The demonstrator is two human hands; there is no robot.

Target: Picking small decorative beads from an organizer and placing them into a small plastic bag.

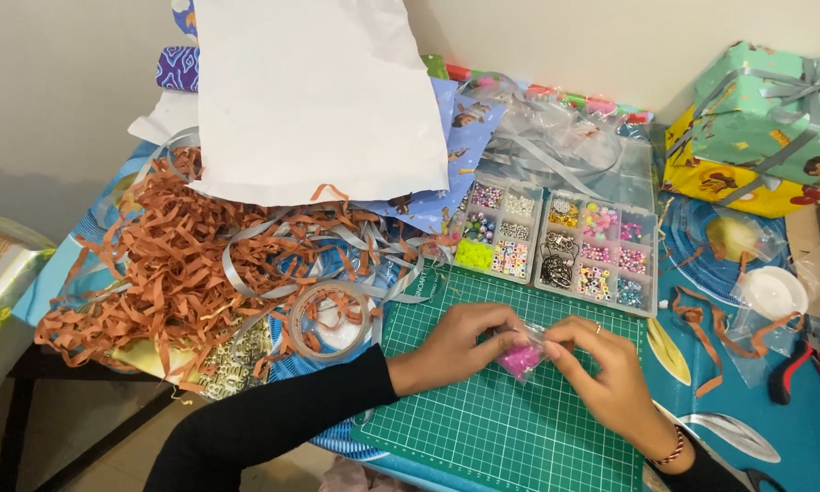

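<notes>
While both hands meet over the green cutting mat, they pinch one small clear bag of pink beads between them, and the bag hangs just above the mat's upper middle. The left hand reaches in from the mat's left edge in a black sleeve, its fingers closed narrowly on the bag's left side. The right hand comes from the mat's lower right corner, wearing a ring and a beaded bracelet, thumb and fingertips closed on the bag's top right corner. Just beyond the mat's far edge sit two clear bead organiser boxes side by side, their compartments filled with mixed coloured beads. To the left of the mat lies a roll of clear tape, touching a big heap of shredded orange paper strips tangled with grey ribbon. Behind that heap, far beyond the mat's left corner, a large white paper sheet leans against the wall over blue printed wrapping paper. To the right of the mat rest a small white round lid and red-handled pliers, well apart from the hands. Far beyond the mat's right corner stands a wrapped gift box tied with grey ribbon.
</notes>
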